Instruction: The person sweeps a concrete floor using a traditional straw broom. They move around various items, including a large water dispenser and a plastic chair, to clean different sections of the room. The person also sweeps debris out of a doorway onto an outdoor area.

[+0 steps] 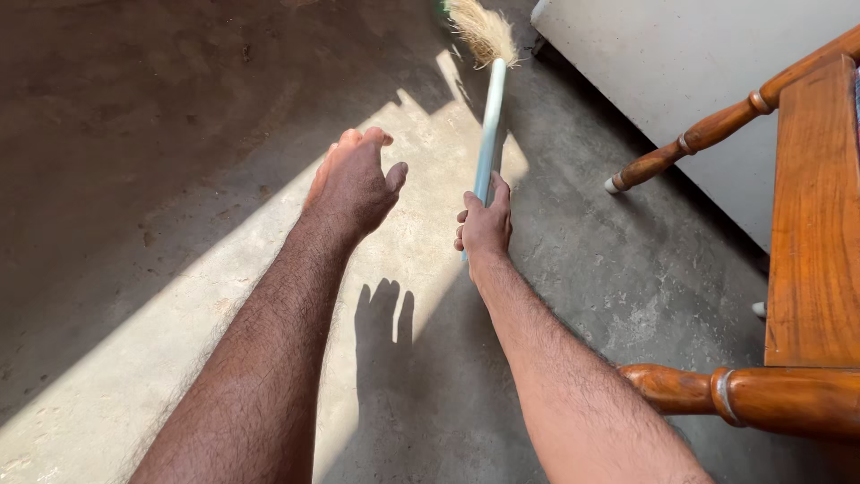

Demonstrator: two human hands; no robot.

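My right hand (485, 224) grips the lower end of a broom's pale blue handle (490, 125). The handle points away from me, and the straw bristles (482, 31) rest near the top of the view on the concrete floor. My left hand (352, 184) hovers to the left of the handle with its fingers loosely spread and nothing in it. It does not touch the broom. Both forearms reach forward from the bottom of the view.
A wooden chair (811, 224) with turned legs stands at the right, one leg (690, 139) angled toward the broom. A white wall panel (681, 54) lies behind it. A sunlit strip (179, 314) crosses the grey concrete floor, with shade to the left.
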